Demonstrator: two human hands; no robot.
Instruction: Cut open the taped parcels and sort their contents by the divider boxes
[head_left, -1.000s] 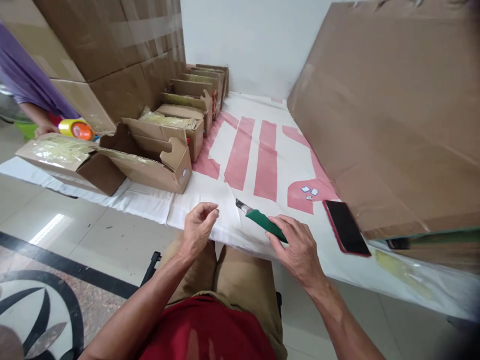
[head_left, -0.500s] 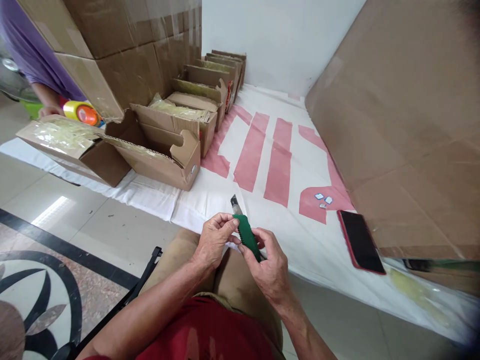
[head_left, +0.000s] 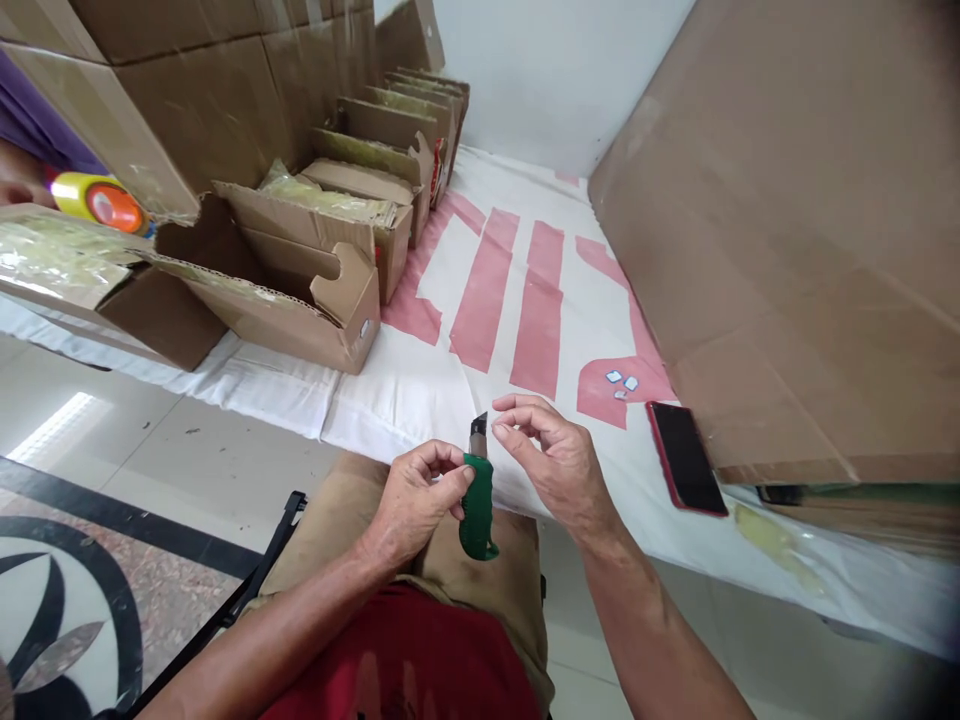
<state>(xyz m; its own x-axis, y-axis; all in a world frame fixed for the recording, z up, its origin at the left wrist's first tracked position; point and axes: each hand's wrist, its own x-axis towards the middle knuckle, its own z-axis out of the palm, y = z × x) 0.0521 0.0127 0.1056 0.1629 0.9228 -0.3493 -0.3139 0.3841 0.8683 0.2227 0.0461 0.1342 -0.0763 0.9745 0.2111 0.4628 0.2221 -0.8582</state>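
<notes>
Above my lap, the thumb and fingers of my left hand [head_left: 422, 492] pinch a green box cutter [head_left: 477, 505] by the upper part of its handle. The cutter stands nearly upright, its metal blade out at the top and pointing away from me. Just right of the blade tip is my right hand [head_left: 559, 460], off the handle, fingers curled and a little apart from the thumb. I see nothing between them. Whether a fingertip touches the blade is hard to tell.
Open cardboard boxes [head_left: 300, 300] stand in a row on the white-and-pink table cloth [head_left: 420, 390]. A red-cased phone [head_left: 686, 460] lies by a large carton [head_left: 810, 250] at right. Far left, another person's hand [head_left: 22, 180] is near a yellow-orange tape roll [head_left: 101, 203].
My right hand has let go of the cutter's handle and moved up beside the blade. The cutter has turned more upright in my left hand. The view has shifted right.
</notes>
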